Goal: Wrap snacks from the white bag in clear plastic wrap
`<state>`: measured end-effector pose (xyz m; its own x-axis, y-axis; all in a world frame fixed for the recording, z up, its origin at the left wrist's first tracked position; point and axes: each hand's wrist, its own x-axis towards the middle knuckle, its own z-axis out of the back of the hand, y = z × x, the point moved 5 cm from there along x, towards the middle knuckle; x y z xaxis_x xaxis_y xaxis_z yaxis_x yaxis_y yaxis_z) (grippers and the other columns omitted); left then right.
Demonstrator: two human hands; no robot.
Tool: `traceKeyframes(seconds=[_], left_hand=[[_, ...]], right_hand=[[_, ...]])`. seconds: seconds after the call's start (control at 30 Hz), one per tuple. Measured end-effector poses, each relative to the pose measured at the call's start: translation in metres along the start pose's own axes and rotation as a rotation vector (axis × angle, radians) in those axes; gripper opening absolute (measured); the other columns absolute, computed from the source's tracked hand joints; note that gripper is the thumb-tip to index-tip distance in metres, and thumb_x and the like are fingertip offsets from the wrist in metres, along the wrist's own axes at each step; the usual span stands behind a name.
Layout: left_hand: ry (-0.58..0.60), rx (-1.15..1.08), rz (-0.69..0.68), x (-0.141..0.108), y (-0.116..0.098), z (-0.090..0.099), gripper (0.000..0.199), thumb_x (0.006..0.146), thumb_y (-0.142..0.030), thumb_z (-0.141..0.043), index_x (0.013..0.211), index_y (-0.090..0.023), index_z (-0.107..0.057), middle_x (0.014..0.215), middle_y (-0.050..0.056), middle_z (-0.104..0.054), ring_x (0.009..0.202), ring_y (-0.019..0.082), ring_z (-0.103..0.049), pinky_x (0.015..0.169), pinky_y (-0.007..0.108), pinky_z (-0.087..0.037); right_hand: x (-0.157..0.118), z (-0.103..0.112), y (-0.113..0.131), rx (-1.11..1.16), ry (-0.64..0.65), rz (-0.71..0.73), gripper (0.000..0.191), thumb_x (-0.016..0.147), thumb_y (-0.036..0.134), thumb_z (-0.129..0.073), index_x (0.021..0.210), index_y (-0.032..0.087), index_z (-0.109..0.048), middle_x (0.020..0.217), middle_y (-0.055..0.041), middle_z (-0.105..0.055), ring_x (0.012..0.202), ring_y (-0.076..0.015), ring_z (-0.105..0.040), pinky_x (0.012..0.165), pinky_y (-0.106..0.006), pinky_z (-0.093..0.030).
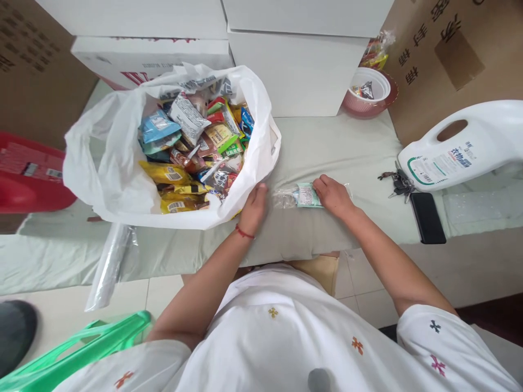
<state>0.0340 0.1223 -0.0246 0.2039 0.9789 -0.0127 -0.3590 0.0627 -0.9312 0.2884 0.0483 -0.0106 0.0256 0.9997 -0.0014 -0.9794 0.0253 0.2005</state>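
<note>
A large white plastic bag (pixel 104 128) stands wide open on the cloth-covered table, heaped with small snack packets (pixel 190 117) in many colours. My left hand (pixel 253 209), with a red cord on its wrist, rests against the bag's right side; its fingers point forward and are partly hidden. To the right, a clear plastic bag (pixel 284 198) lies flat on the cloth with a green-and-white printed packet (pixel 307 195) in or under it. My right hand (pixel 333 195) is closed over the right end of that packet, fingertips pressed on it.
White boxes (pixel 294 76) line the back, between brown cartons (pixel 466 60). Rightward are a pink bowl (pixel 362 104), a white detergent jug (pixel 445 158), keys (pixel 402 184) and a black phone (pixel 428 219). At left, a plastic roll (pixel 108 267) overhangs the edge near a green stool (pixel 81 348).
</note>
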Motion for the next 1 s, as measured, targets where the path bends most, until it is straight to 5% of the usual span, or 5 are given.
traceKeyframes(seconds=[0.13,0.27,0.43,0.7,1.0], left_hand=[[0.116,0.043,0.056,0.022,-0.015,-0.035,0.036,0.086,-0.056,-0.069,0.075,-0.022,-0.062,0.069,0.002,-0.060,0.072,0.020,-0.059,0.068,0.033,-0.049],[0.329,0.063,0.150,0.020,-0.011,-0.038,0.034,0.076,-0.040,-0.075,0.062,-0.022,-0.050,0.057,-0.005,-0.045,0.055,0.013,-0.043,0.056,0.027,-0.035],[0.218,0.221,-0.030,0.014,-0.042,-0.028,0.027,0.079,-0.029,-0.068,0.063,-0.022,-0.048,0.060,-0.003,-0.048,0.060,0.015,-0.046,0.060,0.028,-0.035],[0.247,0.489,-0.297,-0.006,-0.098,-0.103,0.022,0.092,-0.018,-0.053,0.072,-0.018,-0.064,0.083,0.010,-0.064,0.075,0.023,-0.061,0.076,0.036,-0.048],[0.308,0.696,-0.689,-0.057,-0.076,-0.104,0.032,0.101,-0.023,-0.050,0.124,-0.018,-0.072,0.148,0.012,-0.062,0.139,0.032,-0.052,0.115,0.052,-0.036]], right_hand=[[0.000,0.002,0.001,-0.014,0.008,0.007,0.027,0.103,0.025,-0.035,0.094,0.022,-0.061,0.094,-0.0072,-0.058,0.078,-0.0206,-0.042,0.062,-0.033,-0.014],[0.000,0.004,0.005,-0.031,0.030,0.030,0.026,0.102,0.023,-0.036,0.096,0.022,-0.061,0.098,-0.0076,-0.059,0.080,-0.0209,-0.043,0.062,-0.033,-0.015],[0.002,0.004,0.015,-0.043,0.067,0.052,0.024,0.101,0.020,-0.037,0.099,0.022,-0.061,0.102,-0.0088,-0.061,0.084,-0.0220,-0.045,0.063,-0.034,-0.015],[0.002,0.008,0.017,0.089,0.065,0.028,0.026,0.102,0.023,-0.034,0.095,0.021,-0.059,0.100,-0.0097,-0.064,0.081,-0.0213,-0.050,0.062,-0.031,-0.022],[0.012,0.017,-0.026,0.709,0.059,0.006,0.029,0.095,0.038,-0.047,0.101,0.019,-0.068,0.097,-0.0059,-0.068,0.080,-0.0185,-0.060,0.074,-0.031,-0.046]])
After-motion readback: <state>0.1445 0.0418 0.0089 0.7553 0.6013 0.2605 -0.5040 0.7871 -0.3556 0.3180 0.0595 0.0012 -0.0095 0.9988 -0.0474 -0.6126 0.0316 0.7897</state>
